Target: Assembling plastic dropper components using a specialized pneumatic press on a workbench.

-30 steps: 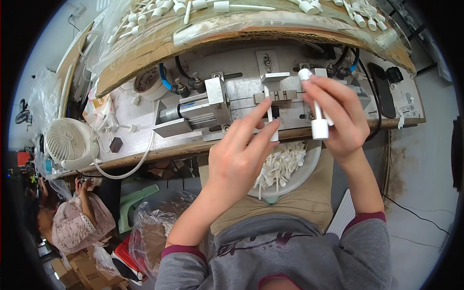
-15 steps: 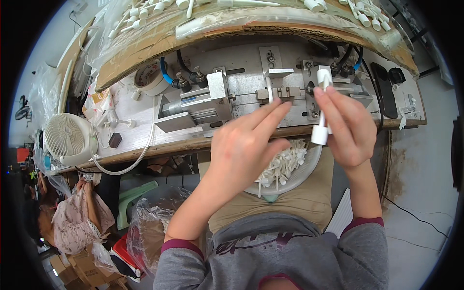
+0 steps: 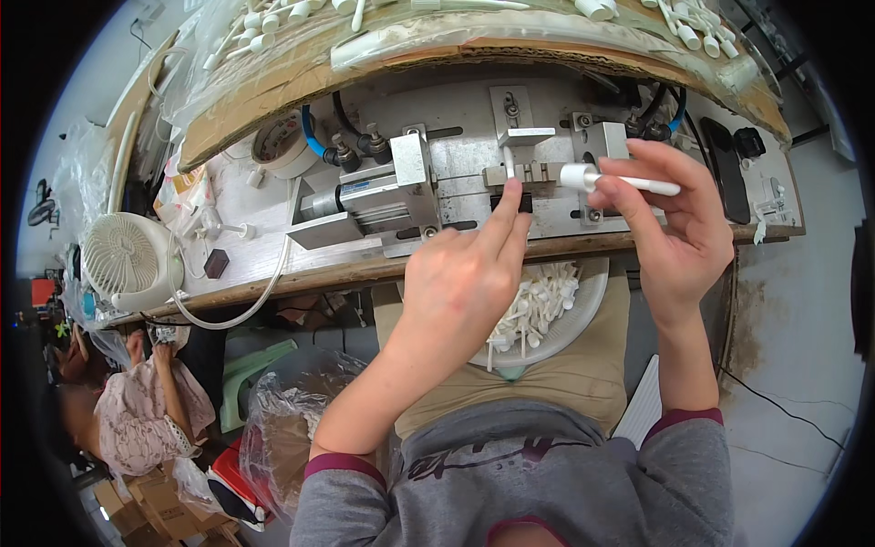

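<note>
My right hand (image 3: 685, 232) pinches a white plastic stick with a round cap (image 3: 629, 182) between thumb and fingers. It lies nearly level, cap to the left, over the right part of the metal fixture (image 3: 410, 187). My left hand (image 3: 463, 283) has its index and middle fingers stretched forward, its thumb hidden. The index fingertip meets the lower end of a white rod (image 3: 509, 162) at the small clamp block (image 3: 545, 173) mid-fixture. Below the hands, a pale round basin (image 3: 597, 296) on my lap holds many small white plastic pieces (image 3: 538, 314), partly covered by the left hand.
A cardboard shelf (image 3: 264, 100) overhangs the fixture, with white capped pieces on top. On the bench are a white fan (image 3: 132, 260), a tape roll (image 3: 284, 150), and a dark phone (image 3: 726, 169) at right. A plastic bag (image 3: 292, 428) and another person (image 3: 146, 415) are at left.
The white stick in my right hand has turned from upright to nearly level, its cap now pointing left. My left fingertips have shifted slightly left onto the rod, and the left thumb has gone from sight.
</note>
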A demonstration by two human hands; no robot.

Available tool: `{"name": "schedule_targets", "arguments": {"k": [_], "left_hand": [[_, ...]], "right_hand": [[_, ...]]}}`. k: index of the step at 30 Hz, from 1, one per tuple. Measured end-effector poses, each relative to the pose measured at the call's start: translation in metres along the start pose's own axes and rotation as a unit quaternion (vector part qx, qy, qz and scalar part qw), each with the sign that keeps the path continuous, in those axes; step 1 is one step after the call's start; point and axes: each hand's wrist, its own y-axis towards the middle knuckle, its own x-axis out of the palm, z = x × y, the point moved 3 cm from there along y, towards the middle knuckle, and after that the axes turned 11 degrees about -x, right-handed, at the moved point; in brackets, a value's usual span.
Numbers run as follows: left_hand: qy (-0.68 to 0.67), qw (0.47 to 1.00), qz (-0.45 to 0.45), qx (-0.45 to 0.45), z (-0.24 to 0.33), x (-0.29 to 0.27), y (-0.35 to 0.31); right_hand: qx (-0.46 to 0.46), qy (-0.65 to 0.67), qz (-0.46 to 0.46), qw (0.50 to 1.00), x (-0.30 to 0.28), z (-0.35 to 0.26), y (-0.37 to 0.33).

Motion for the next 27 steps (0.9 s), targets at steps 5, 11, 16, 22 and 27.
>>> {"name": "schedule_targets", "arguments": {"k": [5,11,16,22,27], "left_hand": [[0.027,0.998,-0.047,-0.011,-0.001,-0.009,0.013],[-0.253,0.965,0.071,-0.008,0.004,-0.028,0.018],[-0.293,0.94,0.17,-0.028,-0.003,-0.056,0.017],[-0.194,0.976,0.082,-0.052,0.001,-0.028,0.007],[-0.041,0.998,0.052,-0.013,0.001,0.003,0.005]], "right_hand": [[0.156,0.077,-0.021,0.985,-0.005,-0.006,0.009],[0.237,0.159,-0.052,0.957,0.014,-0.003,0.026],[0.198,0.172,-0.156,0.952,0.053,-0.009,0.074],[-0.027,-0.289,-0.262,0.92,0.104,0.041,0.197],[-0.025,-0.371,-0.36,0.856,0.13,0.117,0.223]]}}
